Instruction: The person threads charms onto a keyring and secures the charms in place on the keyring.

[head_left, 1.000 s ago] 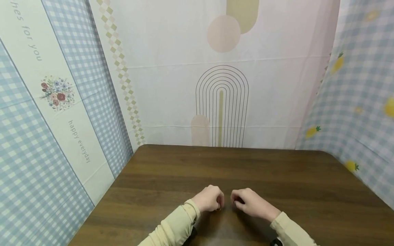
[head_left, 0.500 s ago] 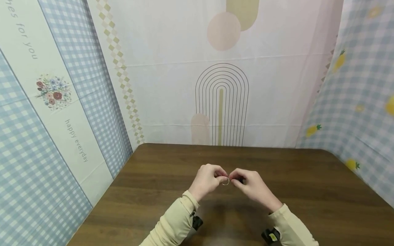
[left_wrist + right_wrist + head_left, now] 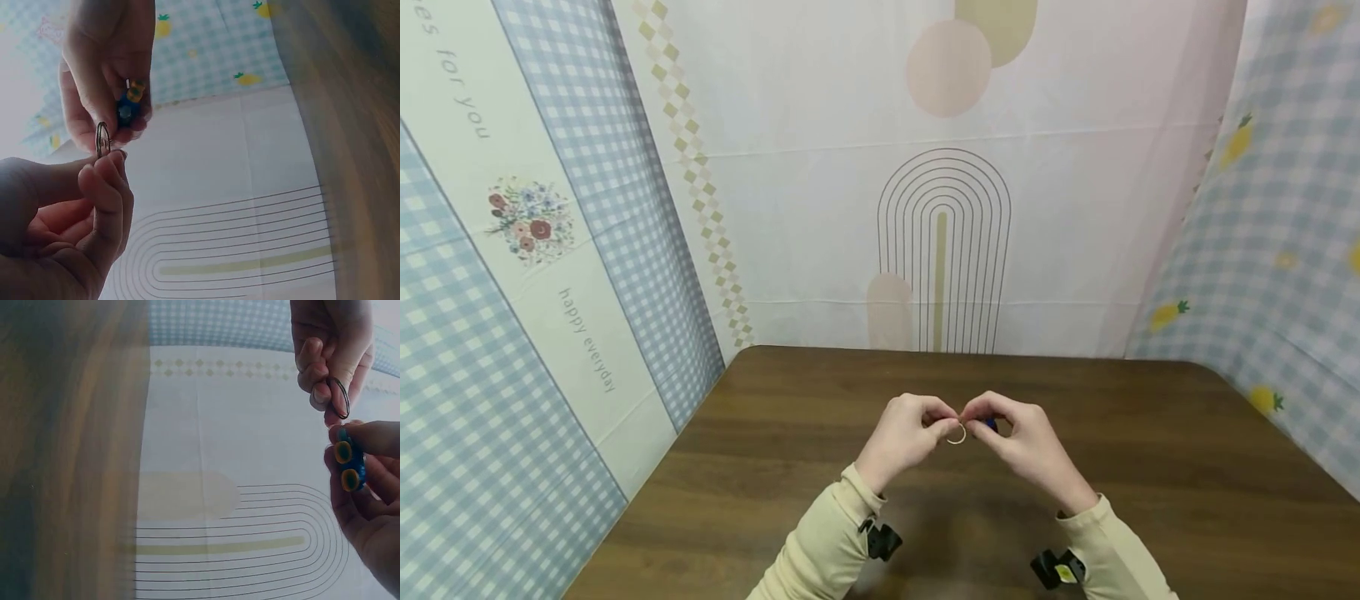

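Note:
Over the table, my left hand (image 3: pixel 898 435) pinches a thin metal key ring (image 3: pixel 345 400) between thumb and fingertips. Close beside it, my right hand (image 3: pixel 1033 442) grips a small blue charm (image 3: pixel 127 111) with round orange parts, like a tiny toy car with wheels. The fingertips of both hands almost meet at the ring. In the right wrist view, two orange-rimmed discs (image 3: pixel 349 480) show on the charm, while fingers cover part of its blue body. Whether ring and charm are joined I cannot tell.
A brown wood-grain table (image 3: pixel 820 383) with rounded far corners lies under the hands. Behind it hangs a pale printed cloth (image 3: pixel 805 250). Blue checked cloths flank the left (image 3: pixel 610 150) and right (image 3: pixel 1285 275). Dark wrist cameras (image 3: pixel 883 542) are strapped below the sleeves.
Both hands have risen from low over the table and moved farther forward, fingertips closer together. The ring came into sight in the left hand; the blue charm now shows in the right.

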The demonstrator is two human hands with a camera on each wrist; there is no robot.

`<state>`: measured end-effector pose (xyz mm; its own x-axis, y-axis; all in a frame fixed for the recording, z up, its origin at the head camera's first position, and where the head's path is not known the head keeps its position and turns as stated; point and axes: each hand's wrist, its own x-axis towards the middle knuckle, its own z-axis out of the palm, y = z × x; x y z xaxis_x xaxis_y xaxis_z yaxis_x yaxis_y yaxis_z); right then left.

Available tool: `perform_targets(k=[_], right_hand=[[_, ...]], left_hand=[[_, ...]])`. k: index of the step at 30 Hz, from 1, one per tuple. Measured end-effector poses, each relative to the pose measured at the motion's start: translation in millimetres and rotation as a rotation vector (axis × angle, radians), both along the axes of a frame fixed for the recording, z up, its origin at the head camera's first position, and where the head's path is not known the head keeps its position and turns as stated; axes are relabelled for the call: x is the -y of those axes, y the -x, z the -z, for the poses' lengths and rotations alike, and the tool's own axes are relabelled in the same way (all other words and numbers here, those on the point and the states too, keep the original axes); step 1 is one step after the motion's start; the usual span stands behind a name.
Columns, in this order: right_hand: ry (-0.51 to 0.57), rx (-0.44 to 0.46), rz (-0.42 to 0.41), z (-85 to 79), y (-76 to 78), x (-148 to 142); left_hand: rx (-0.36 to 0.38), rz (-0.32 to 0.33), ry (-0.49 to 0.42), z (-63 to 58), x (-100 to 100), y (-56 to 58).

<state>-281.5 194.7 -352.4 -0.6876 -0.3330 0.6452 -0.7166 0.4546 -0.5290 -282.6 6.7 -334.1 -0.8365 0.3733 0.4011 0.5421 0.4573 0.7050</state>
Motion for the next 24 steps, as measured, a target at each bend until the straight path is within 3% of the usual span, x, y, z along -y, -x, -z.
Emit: perform_targets(k=[9, 18, 24], right_hand=[[-0.06, -0.178, -0.029, -0.3, 0.5, 0], [-0.09, -0.354, -0.049, 0.1, -8.6, 7], [-0.107, -0.456, -0.059, -4.5, -16.5, 12]], left_hand=[[0.063, -0.002, -0.03, 1.0, 0, 0.2], [0.106, 0.054, -0.022, 0.9, 7, -4.9], [0.172, 0.119, -0.095, -2.0, 14, -8.5]])
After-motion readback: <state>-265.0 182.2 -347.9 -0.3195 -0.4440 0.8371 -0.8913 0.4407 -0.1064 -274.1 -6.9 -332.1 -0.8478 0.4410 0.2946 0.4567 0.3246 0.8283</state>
